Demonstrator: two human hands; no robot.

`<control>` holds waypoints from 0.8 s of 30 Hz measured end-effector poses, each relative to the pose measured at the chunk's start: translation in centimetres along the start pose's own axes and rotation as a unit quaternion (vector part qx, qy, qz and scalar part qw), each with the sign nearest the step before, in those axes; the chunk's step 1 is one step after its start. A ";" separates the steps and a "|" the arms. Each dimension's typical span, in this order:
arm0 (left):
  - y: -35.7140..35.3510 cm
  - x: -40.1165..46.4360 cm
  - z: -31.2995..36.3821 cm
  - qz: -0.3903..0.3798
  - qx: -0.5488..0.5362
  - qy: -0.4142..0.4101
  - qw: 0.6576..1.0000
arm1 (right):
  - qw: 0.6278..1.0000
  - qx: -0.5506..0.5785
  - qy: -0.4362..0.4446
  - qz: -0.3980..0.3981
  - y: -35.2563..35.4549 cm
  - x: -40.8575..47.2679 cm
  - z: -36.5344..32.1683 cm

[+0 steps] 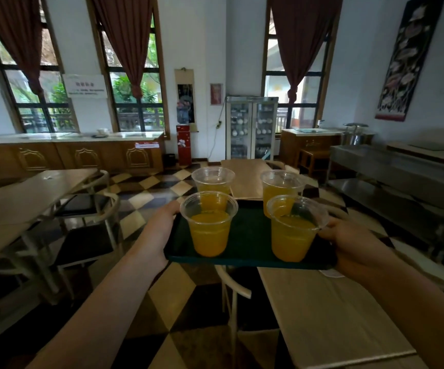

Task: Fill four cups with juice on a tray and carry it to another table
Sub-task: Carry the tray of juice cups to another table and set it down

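The left hand [159, 230] at 9 o'clock and right hand [354, 243] at 3 each grip the tray's [247, 235] edge, so keep it level until the four cups [209, 225] reach a surface

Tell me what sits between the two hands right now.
The green tray, gripped by left hand and right hand, carrying four juice cups, per head view.

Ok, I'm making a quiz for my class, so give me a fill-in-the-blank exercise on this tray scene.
1. The dark green tray carries ____ clear plastic cups.
2. Each cup, such as the near left cup, holds juice coloured ____.
3. The left hand and the right hand hold the tray by its two ____.
4. The tray is held up in the ____, on no table.

Missing words: four; orange; sides; air
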State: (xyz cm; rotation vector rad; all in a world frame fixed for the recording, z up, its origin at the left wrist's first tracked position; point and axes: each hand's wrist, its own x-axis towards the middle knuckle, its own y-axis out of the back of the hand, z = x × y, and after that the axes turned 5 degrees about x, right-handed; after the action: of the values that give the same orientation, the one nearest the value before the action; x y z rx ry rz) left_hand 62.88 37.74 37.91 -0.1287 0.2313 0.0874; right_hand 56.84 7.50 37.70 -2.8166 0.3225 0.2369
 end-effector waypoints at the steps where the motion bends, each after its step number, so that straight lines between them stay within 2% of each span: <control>1: 0.2 1.5 0.2 -0.001 -0.001 0.007 1.000 | 1.000 -0.001 -0.004 0.000 -0.6 1.7 0.2; 9: 2.9 16.2 2.6 0.003 -0.010 0.040 0.999 | 1.000 -0.002 -0.021 0.001 -7.9 14.5 1.1; 17: 8.2 34.1 8.7 -0.059 0.027 0.033 0.997 | 0.999 0.018 -0.019 0.048 -19.0 27.8 0.7; 24: 11.6 48.6 12.4 -0.072 0.037 0.028 0.996 | 0.997 0.016 -0.007 0.076 -26.7 39.4 0.6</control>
State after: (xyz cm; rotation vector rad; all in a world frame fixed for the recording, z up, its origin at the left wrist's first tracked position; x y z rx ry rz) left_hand 111.55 54.40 37.16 -0.0737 0.2809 -0.0682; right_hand 101.11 24.83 36.71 -2.7601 0.5326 0.2824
